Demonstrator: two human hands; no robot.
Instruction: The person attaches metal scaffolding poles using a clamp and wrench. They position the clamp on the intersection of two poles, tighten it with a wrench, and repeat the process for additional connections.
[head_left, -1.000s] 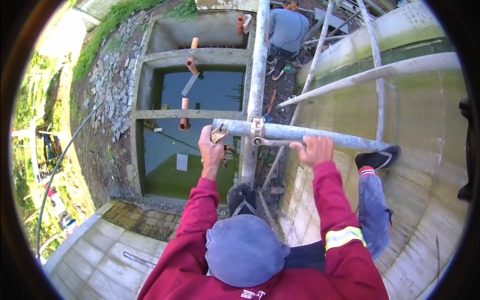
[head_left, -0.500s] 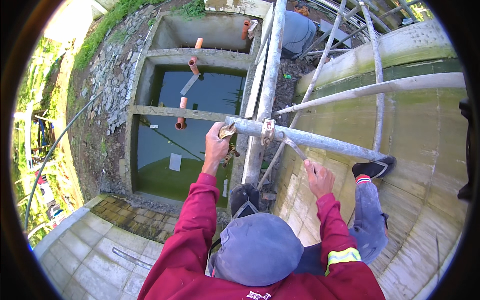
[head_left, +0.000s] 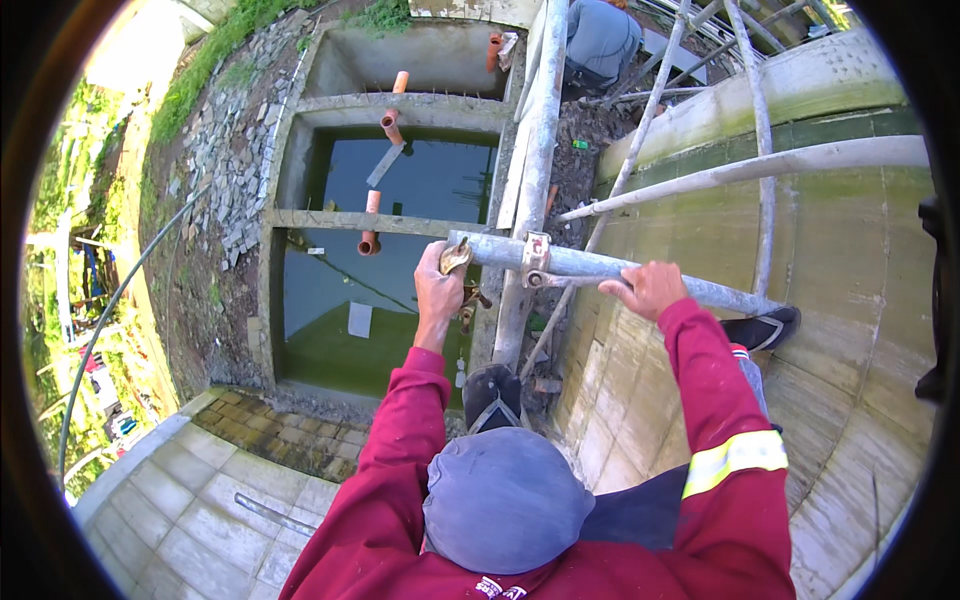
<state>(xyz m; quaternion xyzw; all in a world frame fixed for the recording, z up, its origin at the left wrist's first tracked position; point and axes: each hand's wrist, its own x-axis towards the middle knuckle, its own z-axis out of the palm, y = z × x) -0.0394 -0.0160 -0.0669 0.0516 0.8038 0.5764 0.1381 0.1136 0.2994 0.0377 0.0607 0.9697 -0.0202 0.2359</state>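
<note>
My left hand (head_left: 438, 300) is closed around a brownish-gold scaffold coupler (head_left: 457, 256) at the left end of a grey steel pipe (head_left: 590, 262). Rusty metal parts (head_left: 472, 300) hang just below that hand. A second scaffold coupler (head_left: 536, 258) grips the same pipe where it crosses a long upright pole (head_left: 543, 130). From this coupler's bolt a spanner (head_left: 580, 281) runs right, nearly along the pipe. My right hand (head_left: 652, 290) is closed on the spanner's handle, over the pipe; its fingers are partly hidden.
To the left lie concrete-walled pits (head_left: 350, 219) with greenish water and orange pipe fittings (head_left: 370, 242). More scaffold poles (head_left: 750, 177) cross at the right above a wet slab (head_left: 840, 260). At the top, another person (head_left: 603, 40) bends down. A metal bar (head_left: 272, 513) lies on lower-left paving.
My right hand has moved up and right, swinging the spanner's handle from a downward slant to nearly alongside the pipe. The left hand keeps its hold on the coupler.
</note>
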